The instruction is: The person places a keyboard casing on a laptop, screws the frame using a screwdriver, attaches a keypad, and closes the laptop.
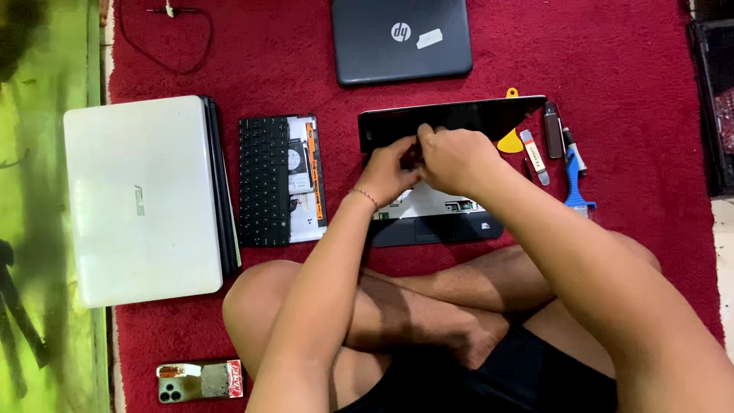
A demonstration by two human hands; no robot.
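A small black laptop (459, 116) stands open on the red carpet in front of my crossed legs. Its keyboard is out, and a pale inner panel (432, 205) is bare. Both hands meet over the laptop's inside, just below the screen hinge. My left hand (388, 174) has a thin bracelet at the wrist and its fingers curl inward. My right hand (456, 158) lies partly over the left one's fingertips. Whatever sits between the fingers is hidden.
A black keyboard (264, 180) lies on a panel left of the laptop, beside a closed white laptop (144, 200). A closed dark grey laptop (401, 38) is at the top. A yellow pick (511, 142), small sticks and a blue tool (574, 182) lie right. A phone (200, 380) sits by my knee.
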